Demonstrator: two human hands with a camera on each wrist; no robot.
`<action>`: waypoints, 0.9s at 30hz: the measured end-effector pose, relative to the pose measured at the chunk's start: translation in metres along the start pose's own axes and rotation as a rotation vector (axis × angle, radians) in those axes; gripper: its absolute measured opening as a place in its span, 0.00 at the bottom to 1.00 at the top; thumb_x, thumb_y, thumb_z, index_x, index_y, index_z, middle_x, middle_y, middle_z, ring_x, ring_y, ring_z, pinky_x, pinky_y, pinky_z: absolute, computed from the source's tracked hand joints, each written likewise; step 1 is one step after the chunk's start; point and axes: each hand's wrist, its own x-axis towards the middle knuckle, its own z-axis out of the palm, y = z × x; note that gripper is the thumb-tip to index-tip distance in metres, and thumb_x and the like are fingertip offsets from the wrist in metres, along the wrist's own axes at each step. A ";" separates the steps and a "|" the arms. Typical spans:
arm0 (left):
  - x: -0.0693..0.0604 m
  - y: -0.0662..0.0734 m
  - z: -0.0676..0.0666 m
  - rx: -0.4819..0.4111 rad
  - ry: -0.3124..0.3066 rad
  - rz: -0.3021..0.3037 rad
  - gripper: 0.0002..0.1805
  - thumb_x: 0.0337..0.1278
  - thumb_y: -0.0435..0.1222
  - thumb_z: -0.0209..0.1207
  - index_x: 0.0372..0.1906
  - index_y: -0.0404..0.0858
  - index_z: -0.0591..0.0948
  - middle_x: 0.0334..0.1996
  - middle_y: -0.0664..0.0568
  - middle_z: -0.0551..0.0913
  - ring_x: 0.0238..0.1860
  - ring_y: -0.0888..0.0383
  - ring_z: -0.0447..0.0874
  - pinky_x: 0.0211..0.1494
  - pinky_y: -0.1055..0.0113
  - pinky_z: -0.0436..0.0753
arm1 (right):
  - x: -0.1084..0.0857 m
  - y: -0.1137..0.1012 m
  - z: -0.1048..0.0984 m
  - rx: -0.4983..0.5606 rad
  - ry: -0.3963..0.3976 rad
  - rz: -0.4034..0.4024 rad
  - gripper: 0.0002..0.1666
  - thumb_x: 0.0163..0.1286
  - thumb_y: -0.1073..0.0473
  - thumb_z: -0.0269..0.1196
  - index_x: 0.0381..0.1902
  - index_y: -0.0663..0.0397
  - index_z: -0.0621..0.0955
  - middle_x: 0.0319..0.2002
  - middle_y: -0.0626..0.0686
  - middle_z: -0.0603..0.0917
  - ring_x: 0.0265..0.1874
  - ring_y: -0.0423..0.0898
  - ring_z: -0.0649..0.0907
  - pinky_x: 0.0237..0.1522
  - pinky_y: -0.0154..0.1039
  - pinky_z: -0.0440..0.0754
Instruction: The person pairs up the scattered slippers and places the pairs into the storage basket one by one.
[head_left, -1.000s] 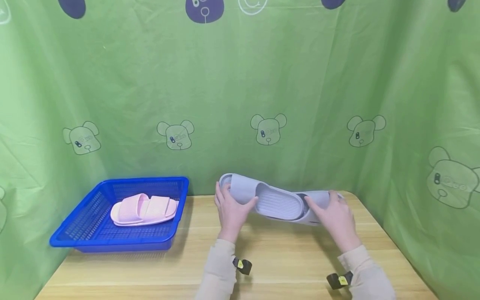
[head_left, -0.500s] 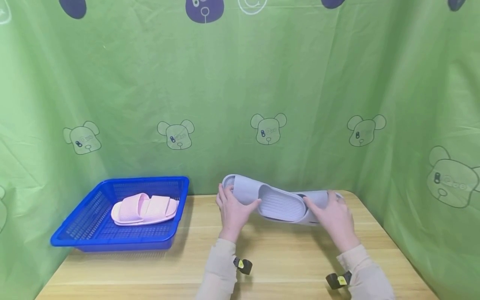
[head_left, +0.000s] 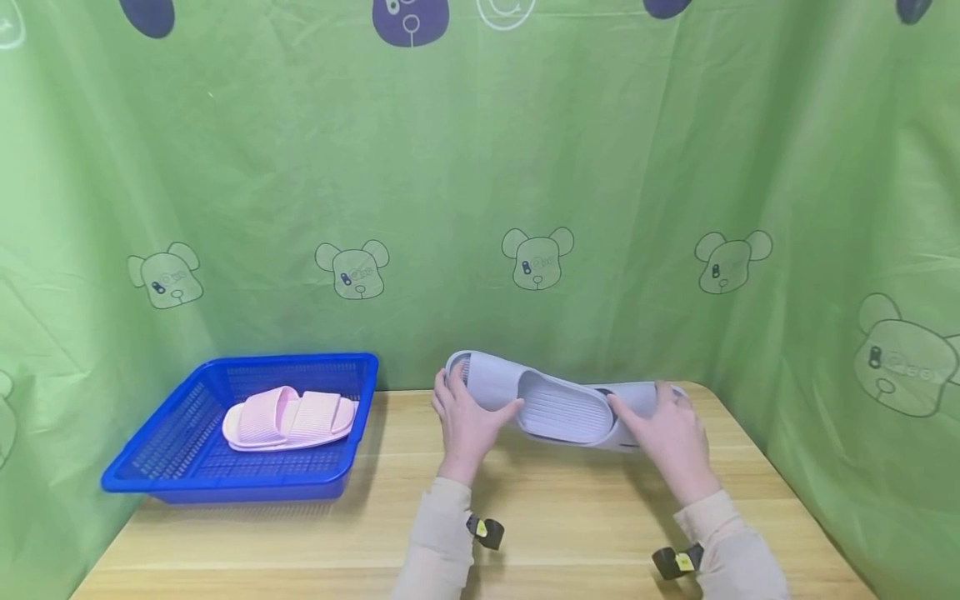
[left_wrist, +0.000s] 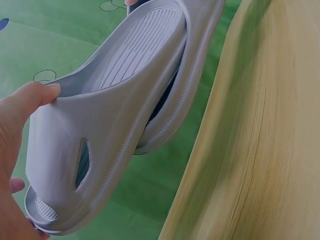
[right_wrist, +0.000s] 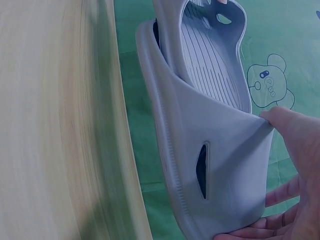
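Note:
Two pale grey slide slippers are nested end to end and tilted, raised over the table's far side. My left hand (head_left: pixel 467 427) grips the left slipper (head_left: pixel 564 408) at its strap, thumb on the strap's edge and fingers round the toe end. With my right hand (head_left: pixel 675 440) I hold the right slipper (right_wrist: pixel 220 160) by its strap, thumb at the opening and fingers underneath. The left slipper's heel sits in the right one's opening; how deep is hidden. In the left wrist view, a slot shows in the side of the left strap (left_wrist: pixel 65 130).
A blue plastic basket (head_left: pixel 225 483) stands at the left of the wooden table (head_left: pixel 577 525). Inside it lie pink ribbed slippers (head_left: pixel 258 417), nested together. Green curtain (head_left: pixel 450 167) with bear prints hangs behind and at both sides.
Over the last second my left hand and the left slipper have shifted slightly to the right, closer to the right slipper. My right hand has hardly moved.

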 end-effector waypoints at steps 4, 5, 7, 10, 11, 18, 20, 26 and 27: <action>-0.001 0.001 0.000 -0.027 -0.007 -0.006 0.65 0.23 0.58 0.77 0.73 0.45 0.57 0.75 0.40 0.48 0.73 0.39 0.52 0.70 0.45 0.69 | 0.000 0.000 0.000 0.003 0.012 -0.004 0.59 0.61 0.23 0.54 0.65 0.73 0.66 0.54 0.82 0.73 0.47 0.78 0.76 0.40 0.69 0.75; -0.001 0.001 0.000 -0.030 -0.007 -0.005 0.65 0.24 0.58 0.77 0.73 0.45 0.57 0.75 0.39 0.48 0.73 0.39 0.52 0.70 0.45 0.70 | 0.000 0.000 0.000 0.004 0.014 -0.004 0.59 0.61 0.23 0.54 0.65 0.73 0.66 0.54 0.82 0.73 0.47 0.78 0.76 0.40 0.69 0.75; -0.001 0.002 0.000 -0.028 -0.005 -0.004 0.64 0.24 0.58 0.77 0.73 0.45 0.57 0.75 0.39 0.48 0.73 0.39 0.52 0.69 0.45 0.71 | 0.000 0.000 -0.001 0.006 0.019 -0.005 0.58 0.61 0.24 0.54 0.64 0.72 0.66 0.53 0.82 0.74 0.47 0.78 0.77 0.40 0.69 0.76; -0.002 0.003 0.001 -0.016 -0.001 -0.005 0.65 0.23 0.58 0.78 0.73 0.45 0.57 0.74 0.39 0.49 0.72 0.39 0.53 0.68 0.45 0.72 | 0.000 -0.001 -0.001 0.009 0.024 -0.003 0.58 0.61 0.24 0.55 0.64 0.72 0.67 0.51 0.81 0.75 0.46 0.77 0.77 0.39 0.69 0.76; -0.002 0.003 0.001 -0.011 -0.001 -0.008 0.66 0.23 0.58 0.78 0.73 0.44 0.57 0.74 0.38 0.50 0.71 0.39 0.54 0.68 0.45 0.72 | 0.000 -0.001 -0.001 0.010 0.024 -0.001 0.58 0.61 0.24 0.55 0.64 0.72 0.66 0.51 0.81 0.75 0.46 0.77 0.77 0.40 0.69 0.76; -0.006 0.007 0.002 -0.013 0.010 -0.008 0.67 0.22 0.57 0.78 0.74 0.42 0.56 0.71 0.37 0.53 0.69 0.40 0.55 0.69 0.46 0.71 | -0.001 -0.004 -0.002 0.017 -0.020 0.022 0.62 0.59 0.21 0.53 0.68 0.71 0.62 0.57 0.82 0.70 0.51 0.78 0.74 0.47 0.71 0.73; -0.007 0.007 0.002 -0.012 0.018 -0.004 0.67 0.22 0.57 0.79 0.74 0.41 0.56 0.71 0.36 0.54 0.69 0.40 0.55 0.69 0.46 0.70 | -0.001 -0.004 -0.002 0.022 -0.020 0.024 0.62 0.59 0.21 0.54 0.69 0.70 0.62 0.58 0.82 0.70 0.52 0.78 0.74 0.47 0.71 0.73; -0.008 0.007 0.004 -0.009 0.033 -0.001 0.67 0.23 0.58 0.78 0.73 0.40 0.56 0.71 0.35 0.54 0.68 0.38 0.56 0.68 0.46 0.71 | -0.001 -0.004 -0.001 0.026 -0.012 0.029 0.62 0.59 0.21 0.54 0.69 0.69 0.62 0.58 0.82 0.70 0.51 0.78 0.74 0.47 0.71 0.72; -0.009 0.007 0.004 -0.008 0.034 -0.002 0.67 0.23 0.58 0.78 0.73 0.40 0.56 0.71 0.35 0.54 0.68 0.38 0.56 0.68 0.46 0.71 | -0.001 -0.004 -0.001 0.025 -0.011 0.028 0.62 0.58 0.21 0.54 0.69 0.69 0.62 0.57 0.82 0.70 0.51 0.78 0.74 0.47 0.71 0.72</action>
